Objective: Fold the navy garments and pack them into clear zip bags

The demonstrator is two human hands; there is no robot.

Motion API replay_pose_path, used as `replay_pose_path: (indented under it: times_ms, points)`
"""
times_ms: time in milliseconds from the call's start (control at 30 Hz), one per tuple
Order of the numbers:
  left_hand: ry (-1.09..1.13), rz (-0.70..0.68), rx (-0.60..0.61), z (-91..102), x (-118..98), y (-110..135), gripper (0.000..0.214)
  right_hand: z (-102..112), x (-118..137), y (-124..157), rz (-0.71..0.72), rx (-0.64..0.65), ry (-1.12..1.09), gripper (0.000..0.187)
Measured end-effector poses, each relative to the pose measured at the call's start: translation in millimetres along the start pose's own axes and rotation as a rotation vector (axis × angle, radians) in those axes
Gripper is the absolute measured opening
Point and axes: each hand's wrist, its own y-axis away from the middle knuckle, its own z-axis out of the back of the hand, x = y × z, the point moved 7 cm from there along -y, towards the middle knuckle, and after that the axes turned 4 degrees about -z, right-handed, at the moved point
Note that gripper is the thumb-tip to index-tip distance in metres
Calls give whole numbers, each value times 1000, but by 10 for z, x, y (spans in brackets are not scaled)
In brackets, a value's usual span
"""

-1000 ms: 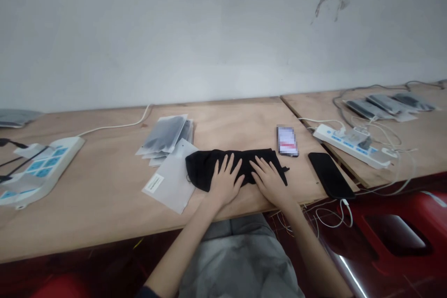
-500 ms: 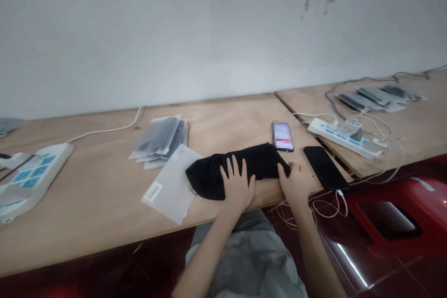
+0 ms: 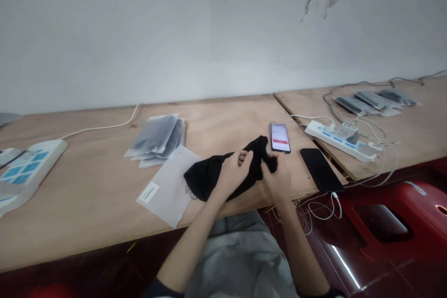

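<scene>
A long piece of black cloth (image 3: 206, 174) lies across the table near its front edge, its right part lifted and bunched. My left hand (image 3: 233, 173) is at the middle of the cloth with its fingers curled in and closed on the fabric. At the right end, my right hand (image 3: 279, 179) grips the raised edge, and some fabric folds over between thumb and fingers. Under the cloth's left end is a flat frosted bag (image 3: 169, 188) with a white label (image 3: 149, 193). What kind of garment the cloth is cannot be made out.
Several filled frosted bags (image 3: 153, 135) are stacked behind the cloth. A lit phone (image 3: 280, 137) and a dark phone (image 3: 321, 170) lie to the right. Power strips (image 3: 340, 142) with cables stand at both sides. More bags (image 3: 372, 101) lie far right; a red stool (image 3: 415, 223) is below.
My left hand has gone from lying flat with spread fingers to curled on the cloth. My right hand has lifted the cloth's right end and moved slightly left, bunching it.
</scene>
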Motion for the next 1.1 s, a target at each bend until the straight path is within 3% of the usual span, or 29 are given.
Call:
replay_pose_path:
  times_ms: [133,267,400,500,600,633,700,767,833,967,1033,1100]
  points:
    - [250,184,162,39,60,-214,35,-247,367,343,210,64,-69,33]
    - [248,146,94,370,202,-210,22,-400,589,596,417,124,-109,42]
    - [227,92,71,644,406,43,23,-486,709,796,574,193,-108,50]
    - [44,102,-8,804,556,279,23,-589,779,991,666,360,-67,54]
    - [-344,38,-219,978,514,479,32,-637,815,1143,679,534,-63,60]
    - [-476,-14,-285,1006,443,529,35,-612,812,1140,648,536,-86,60]
    - [-659,-143,-316,964,287,576,30,-501,746,1027,513,407,-131,48]
    - [-721,-270,-199,816,177,536,22,-365,583,850,317,189,-83,35]
    - [-741,-355,-25,637,121,431,30,-308,403,709,162,62,58,36]
    - [-862,-495,286,293,74,118,65,-497,161,545,107,211,325,42]
    - [-923,-592,396,153,58,-47,68,-572,84,498,113,278,362,31]
    - [-940,-660,484,56,63,-206,59,-597,22,443,85,315,316,20]
